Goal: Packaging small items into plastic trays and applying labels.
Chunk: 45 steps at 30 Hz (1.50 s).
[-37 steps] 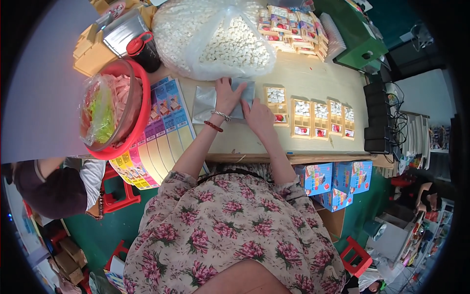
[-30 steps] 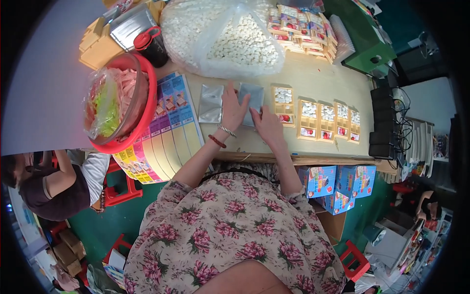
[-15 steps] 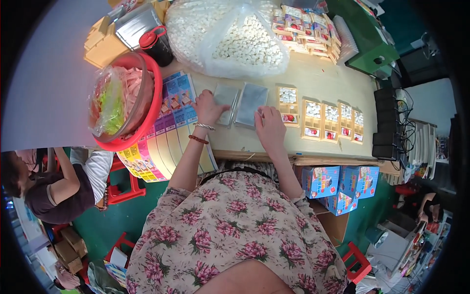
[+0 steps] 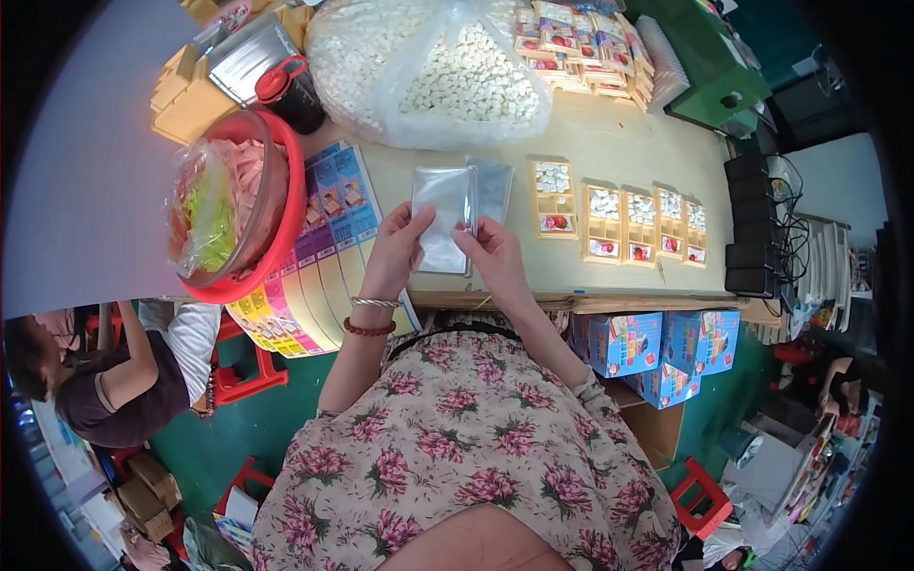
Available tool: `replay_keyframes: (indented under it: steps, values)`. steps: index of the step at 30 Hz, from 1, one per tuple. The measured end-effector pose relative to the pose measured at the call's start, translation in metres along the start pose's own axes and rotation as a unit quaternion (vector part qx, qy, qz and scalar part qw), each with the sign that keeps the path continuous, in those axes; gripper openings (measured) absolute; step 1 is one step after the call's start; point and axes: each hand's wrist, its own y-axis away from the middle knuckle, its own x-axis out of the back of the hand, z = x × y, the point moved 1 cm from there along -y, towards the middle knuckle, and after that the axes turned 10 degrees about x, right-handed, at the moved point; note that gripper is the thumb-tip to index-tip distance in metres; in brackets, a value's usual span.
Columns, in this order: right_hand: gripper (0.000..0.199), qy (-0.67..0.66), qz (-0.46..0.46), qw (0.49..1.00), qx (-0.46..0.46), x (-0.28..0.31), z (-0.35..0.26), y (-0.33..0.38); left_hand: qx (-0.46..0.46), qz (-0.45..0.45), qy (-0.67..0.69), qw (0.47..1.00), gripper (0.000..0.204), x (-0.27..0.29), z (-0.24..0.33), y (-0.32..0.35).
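Observation:
Between my two hands is a shiny clear plastic sleeve (image 4: 443,221), raised a little off the table. My left hand (image 4: 392,252) grips its left side, thumb lying on top and fingers behind. At the right edge, my right hand (image 4: 495,257) pinches with thumb and fingers; whether it has one layer or several I cannot make out. Partly covered by this sleeve, a second clear plastic stack (image 4: 493,183) lies flat on the table. To its right stands a small yellow compartment tray (image 4: 554,202) with white pieces and a red item inside.
Several similar trays (image 4: 624,226) stand farther right. A big bag of white pieces (image 4: 466,86) and stacked filled packs (image 4: 581,43) occupy the back. Left are printed sheets (image 4: 328,205), a red basin (image 4: 293,205) and a dark bottle (image 4: 297,103). Blue boxes (image 4: 624,343) sit below the right edge.
Both hands have closed on the left clear plastic piece, which has been lifted and shifted right, partly over the other stack. My right hand has moved left to its edge.

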Motion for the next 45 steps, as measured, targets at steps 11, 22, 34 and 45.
replay_keyframes:
  steps: [11,22,34,45]
  values:
    - [0.043,0.399,0.081,0.905,0.125,0.032,-0.008,-0.006,-0.074,0.046,-0.102,0.991,0.027,-0.013,-0.021,-0.066]
    - [0.060,0.457,0.058,0.875,0.150,0.045,0.036,-0.030,-0.191,0.162,-0.318,0.914,0.045,-0.007,-0.067,-0.107]
    - [0.058,0.251,-0.035,0.959,0.125,0.003,0.061,-0.024,-0.223,0.214,-0.348,0.885,0.055,0.029,-0.049,-0.033]
    - [0.051,0.374,0.037,0.895,0.239,0.010,0.044,-0.035,-0.212,0.182,-0.212,0.936,0.055,0.049,-0.028,-0.039]
